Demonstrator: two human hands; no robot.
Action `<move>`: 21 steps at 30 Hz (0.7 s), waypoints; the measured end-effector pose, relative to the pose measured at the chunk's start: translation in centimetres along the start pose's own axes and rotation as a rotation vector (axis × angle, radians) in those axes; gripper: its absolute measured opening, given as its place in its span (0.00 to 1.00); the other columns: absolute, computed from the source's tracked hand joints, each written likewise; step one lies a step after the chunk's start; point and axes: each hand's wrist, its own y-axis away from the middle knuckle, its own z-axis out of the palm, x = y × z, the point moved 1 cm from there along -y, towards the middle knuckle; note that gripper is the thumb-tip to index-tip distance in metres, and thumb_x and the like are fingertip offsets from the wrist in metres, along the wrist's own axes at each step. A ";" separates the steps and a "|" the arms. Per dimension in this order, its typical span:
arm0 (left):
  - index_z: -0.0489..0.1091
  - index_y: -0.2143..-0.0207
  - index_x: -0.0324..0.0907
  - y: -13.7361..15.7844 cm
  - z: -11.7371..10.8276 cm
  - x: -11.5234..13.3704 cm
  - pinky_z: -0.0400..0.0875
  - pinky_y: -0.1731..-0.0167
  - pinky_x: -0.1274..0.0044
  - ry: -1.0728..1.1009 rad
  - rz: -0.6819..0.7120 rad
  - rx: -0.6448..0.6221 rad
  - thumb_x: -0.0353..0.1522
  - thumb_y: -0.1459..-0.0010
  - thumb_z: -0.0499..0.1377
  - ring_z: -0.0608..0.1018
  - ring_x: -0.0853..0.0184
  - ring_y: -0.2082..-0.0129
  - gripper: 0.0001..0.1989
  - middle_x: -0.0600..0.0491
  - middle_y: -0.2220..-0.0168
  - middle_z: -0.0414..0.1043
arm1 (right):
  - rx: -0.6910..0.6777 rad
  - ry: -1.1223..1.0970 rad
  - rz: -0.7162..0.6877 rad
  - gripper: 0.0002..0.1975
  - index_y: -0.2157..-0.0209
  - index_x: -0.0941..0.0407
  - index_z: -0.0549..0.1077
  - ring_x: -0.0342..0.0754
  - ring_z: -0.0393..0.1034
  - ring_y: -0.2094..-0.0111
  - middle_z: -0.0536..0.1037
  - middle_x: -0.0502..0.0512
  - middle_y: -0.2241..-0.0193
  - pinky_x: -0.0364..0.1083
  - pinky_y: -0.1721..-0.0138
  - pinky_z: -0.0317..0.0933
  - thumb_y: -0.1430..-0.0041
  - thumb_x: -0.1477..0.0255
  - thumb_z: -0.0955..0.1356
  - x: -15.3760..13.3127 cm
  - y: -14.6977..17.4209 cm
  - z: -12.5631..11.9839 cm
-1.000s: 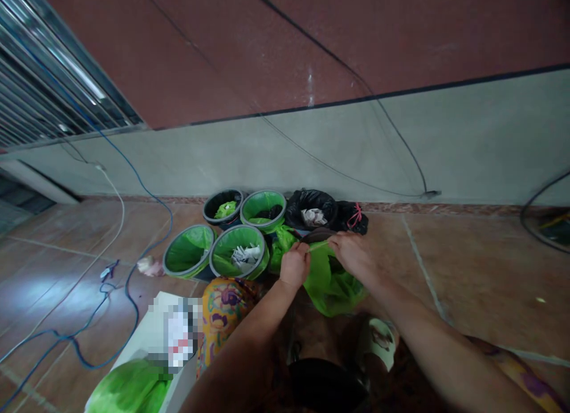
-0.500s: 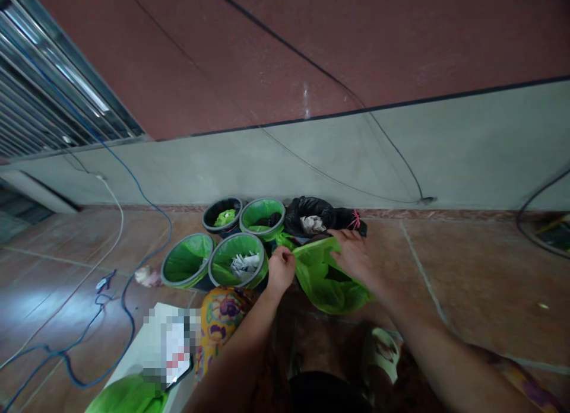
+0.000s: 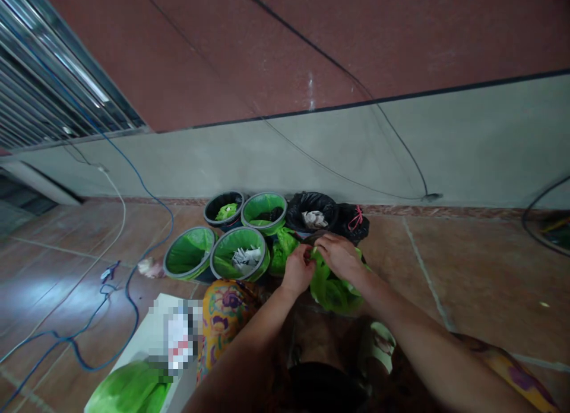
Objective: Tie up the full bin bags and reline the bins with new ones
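In front of me hangs a bright green plastic bag [image 3: 333, 289], bunched and folded. My left hand [image 3: 299, 270] is closed, pinching the bag's gathered edge at its left. Close beside it, my right hand [image 3: 342, 257] grips the bag from above with bent fingers, and the two hands nearly meet. Just left of my hands is another crumpled green bag [image 3: 284, 247]. Beyond them stands a bin lined with black plastic [image 3: 293, 214], with crumpled pale paper [image 3: 314, 219] inside. The lower part of whatever stands behind my hands is hidden.
Several green-lined bins cluster at left, one bin [image 3: 218, 269] holding white paper scraps. A tied black bag [image 3: 358, 228] leans by the wall. A white box [image 3: 133, 342] with a green bundle [image 3: 133, 389] stands lower left. A blue cable [image 3: 133, 318] winds over the tiled floor.
The green bag was spread wide between my hands; it is now gathered and bunched. My right hand has moved left toward my left hand, which has shifted slightly right.
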 end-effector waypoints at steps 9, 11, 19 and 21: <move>0.69 0.70 0.44 0.9 -0.7 -1.8 0.64 0.69 0.78 -0.377 -0.273 0.055 0.29 0.47 0.58 0.74 0.66 0.71 0.01 0.54 0.75 0.71 | 0.018 0.004 0.163 0.16 0.54 0.56 0.73 0.45 0.69 0.61 0.74 0.57 0.57 0.41 0.58 0.58 0.41 0.79 0.60 0.5 0.2 0.1; 0.68 0.71 0.43 0.8 -0.9 -1.7 0.62 0.69 0.79 -0.398 -0.290 0.083 0.28 0.49 0.59 0.74 0.68 0.71 0.03 0.55 0.74 0.70 | -0.007 0.024 0.171 0.17 0.54 0.57 0.73 0.46 0.69 0.61 0.74 0.58 0.57 0.41 0.58 0.58 0.43 0.80 0.61 0.6 0.3 0.5; 0.66 0.66 0.42 0.7 -0.3 -1.6 0.63 0.65 0.78 -0.365 -0.213 0.057 0.20 0.51 0.55 0.73 0.68 0.67 0.11 0.52 0.68 0.71 | 0.094 0.044 0.251 0.11 0.68 0.57 0.74 0.45 0.66 0.68 0.73 0.55 0.67 0.43 0.68 0.54 0.49 0.81 0.62 0.7 0.0 0.4; 0.66 0.65 0.42 1.0 -0.2 -2.1 0.63 0.65 0.78 -0.383 -0.193 0.023 0.19 0.52 0.54 0.73 0.67 0.66 0.13 0.51 0.66 0.70 | 0.151 0.070 0.311 0.11 0.69 0.58 0.73 0.44 0.66 0.70 0.72 0.55 0.68 0.43 0.69 0.52 0.50 0.82 0.61 0.8 -0.1 -0.1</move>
